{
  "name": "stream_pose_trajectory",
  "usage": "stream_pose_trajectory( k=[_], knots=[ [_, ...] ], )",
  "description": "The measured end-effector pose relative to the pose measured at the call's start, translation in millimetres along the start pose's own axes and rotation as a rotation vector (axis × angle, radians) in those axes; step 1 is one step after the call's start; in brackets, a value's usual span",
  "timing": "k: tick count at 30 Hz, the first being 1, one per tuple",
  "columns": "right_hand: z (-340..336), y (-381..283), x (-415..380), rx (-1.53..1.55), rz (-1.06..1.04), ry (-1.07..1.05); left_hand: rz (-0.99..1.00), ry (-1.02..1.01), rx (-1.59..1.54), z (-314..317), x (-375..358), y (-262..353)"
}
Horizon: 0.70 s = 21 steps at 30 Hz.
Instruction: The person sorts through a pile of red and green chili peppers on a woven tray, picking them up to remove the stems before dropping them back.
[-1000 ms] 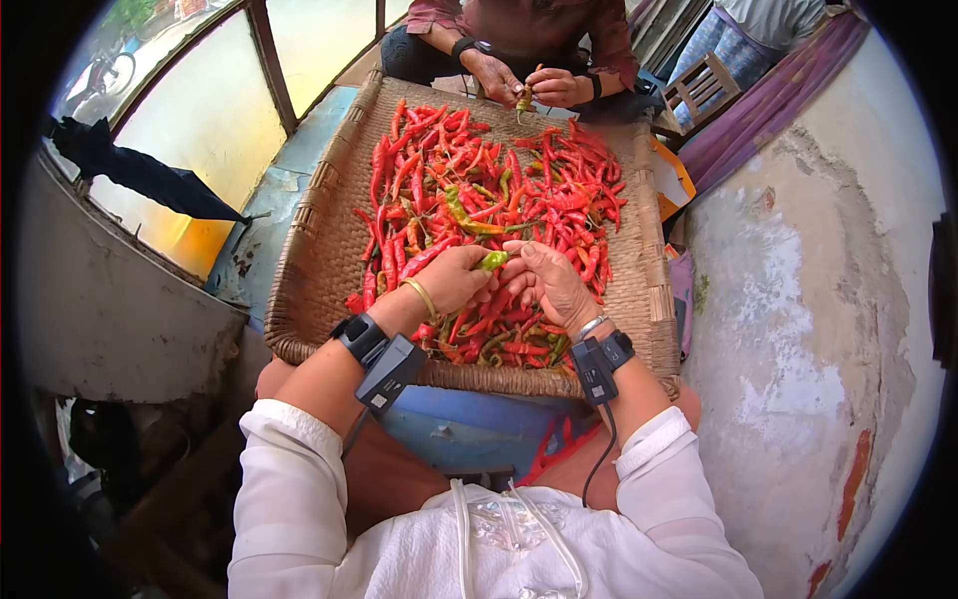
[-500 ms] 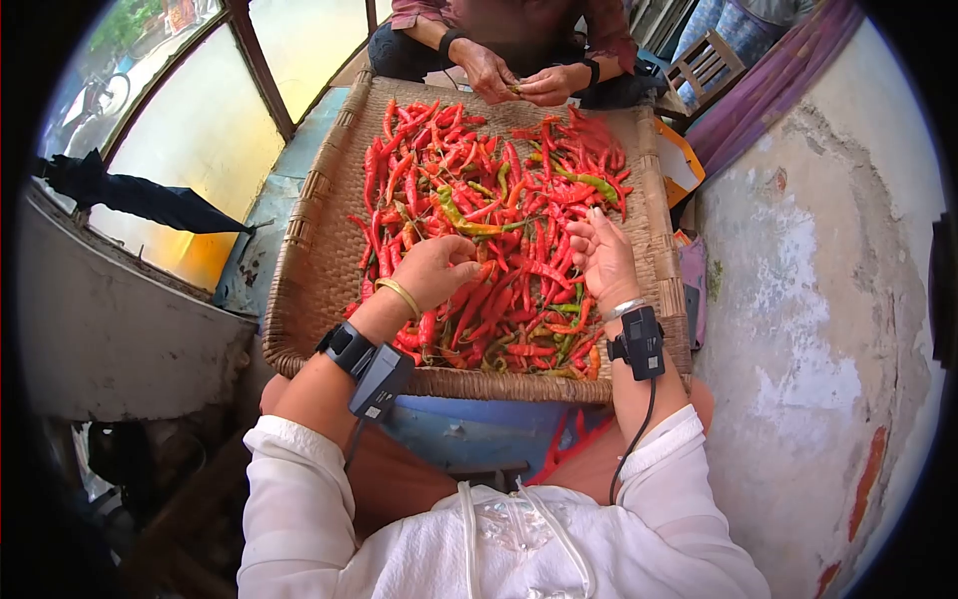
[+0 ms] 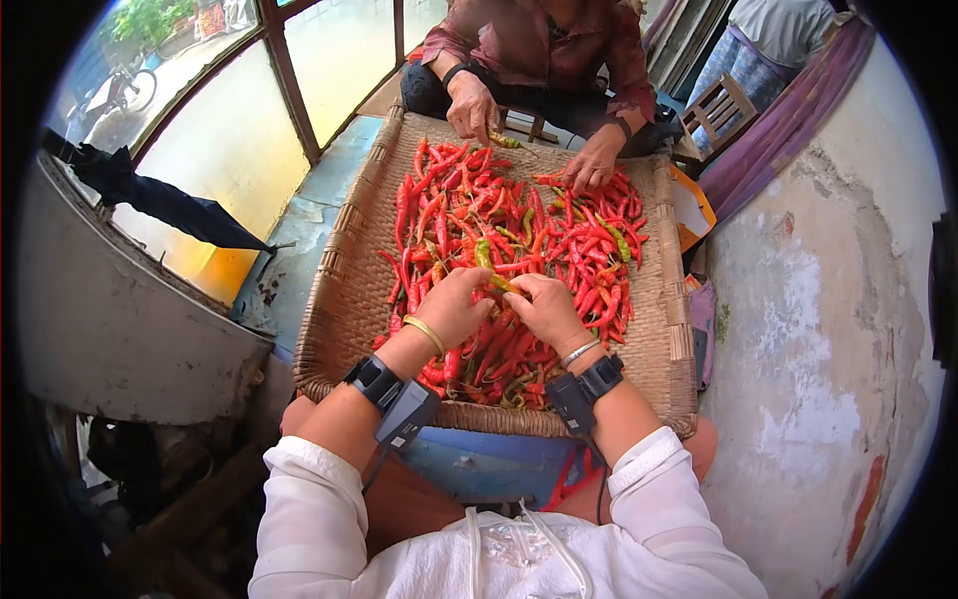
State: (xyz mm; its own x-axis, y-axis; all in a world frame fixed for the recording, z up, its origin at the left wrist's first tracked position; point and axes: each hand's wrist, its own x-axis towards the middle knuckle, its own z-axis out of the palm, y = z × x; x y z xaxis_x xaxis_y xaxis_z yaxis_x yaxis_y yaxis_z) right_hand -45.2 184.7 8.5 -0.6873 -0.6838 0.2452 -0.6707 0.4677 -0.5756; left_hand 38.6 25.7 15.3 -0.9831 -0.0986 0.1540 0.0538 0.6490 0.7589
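Though mostly red, peppers [image 3: 577, 252] in basket [image 3: 655, 285]

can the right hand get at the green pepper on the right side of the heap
Probably yes: the green pepper lies exposed on the red peppers, beyond the right hand, with nothing standing between. That hand seems occupied with the yellow-green pepper, though.

Slender red chillies [image 3: 584, 255] lie in that rectangular brown wicker tray [image 3: 349, 309], mid-frame; a furled dark cloth umbrella [image 3: 183, 206] upper left, a slatted brown wooden chair [image 3: 720, 115] upper right.
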Motion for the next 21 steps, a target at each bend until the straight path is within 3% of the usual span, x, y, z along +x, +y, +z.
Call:
stream_pose_trajectory(
  k=[3,5,7,9,11,13,15,18,19,21],
  knots=[
    [-5,-1,-12,0.255,-0.033,-0.04,0.093,0.03,0.045,2,4,-4],
    [-20,-14,-18,0.566,0.25,-0.218,0.114,0.043,0.002,6,2,-6],
    [-25,-10,-23,0.577,0.216,-0.206,0.119,-0.068,0.011,3,0,4],
    [-31,-4,-28,0.71,0.296,-0.203,0.123,-0.021,0.066,0,0,14],
    [-42,1,-30,0.739,0.305,-0.177,0.027,-0.132,0.14,-2,3,14],
    [-56,8,-31,0.905,0.39,-0.037,0.057,-0.051,0.194,-1,1,13],
    [-59,29,-29,0.991,0.359,0.048,-0.045,-0.07,0.385,-3,0,16],
    [-61,49,-24,1.377,0.448,0.566,-0.006,-0.118,0.466,0,-1,13],
    [-57,55,-24,1.377,0.448,0.567,-0.005,-0.119,0.466,1,-2,13],
    [-52,61,-26,1.161,0.775,0.561,-0.006,-0.102,0.524,4,-2,12]
  ],
)
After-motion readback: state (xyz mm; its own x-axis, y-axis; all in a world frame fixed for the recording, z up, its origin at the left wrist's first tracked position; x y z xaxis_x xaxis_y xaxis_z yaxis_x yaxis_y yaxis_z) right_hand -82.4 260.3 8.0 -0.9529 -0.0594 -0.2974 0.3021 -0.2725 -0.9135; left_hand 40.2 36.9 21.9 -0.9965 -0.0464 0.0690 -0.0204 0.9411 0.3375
